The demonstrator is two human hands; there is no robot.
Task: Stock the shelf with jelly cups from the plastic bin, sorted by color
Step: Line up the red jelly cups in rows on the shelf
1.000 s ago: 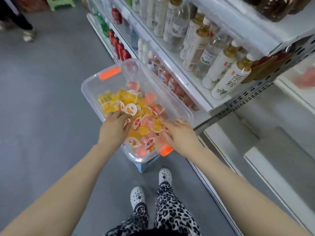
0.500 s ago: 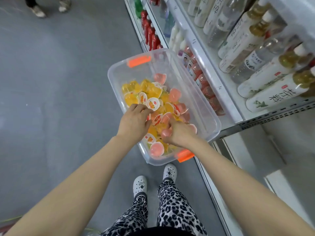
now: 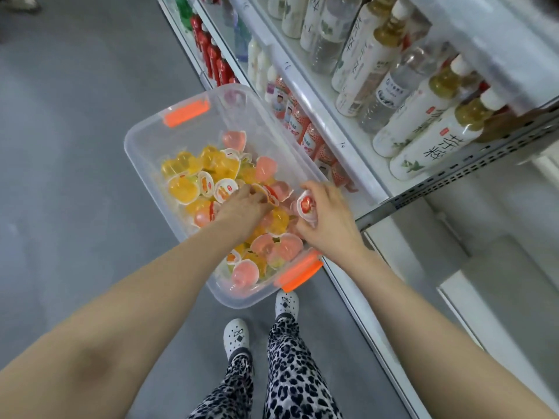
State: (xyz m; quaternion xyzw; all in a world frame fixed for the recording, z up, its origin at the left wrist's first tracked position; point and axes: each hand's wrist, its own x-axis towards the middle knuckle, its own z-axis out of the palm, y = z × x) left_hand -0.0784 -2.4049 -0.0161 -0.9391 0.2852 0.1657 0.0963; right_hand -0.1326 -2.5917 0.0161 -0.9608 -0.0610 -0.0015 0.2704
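Note:
A clear plastic bin point(image 3: 142, 152) with orange latches stands beside the shelf, filled with several yellow jelly cups point(image 3: 181, 189) and pink jelly cups point(image 3: 289, 246). My left hand point(image 3: 242, 210) reaches down into the pile at the bin's middle, fingers curled among the cups; what it holds is hidden. My right hand point(image 3: 329, 219) is at the bin's right wall and grips a pink jelly cup point(image 3: 305, 205) with a strawberry lid.
White shelving point(image 3: 357, 164) runs along the right, its upper tier packed with tea and water bottles point(image 3: 435, 140), its lower tier with red-labelled bottles point(image 3: 302, 128). An orange latch point(image 3: 299, 272) juts toward my white shoes point(image 3: 236, 334). Grey floor lies to the left.
My right hand has lifted toward the bin's right wall with a strawberry-lid pink cup in its fingers. My left hand has pushed deeper into the middle of the pile.

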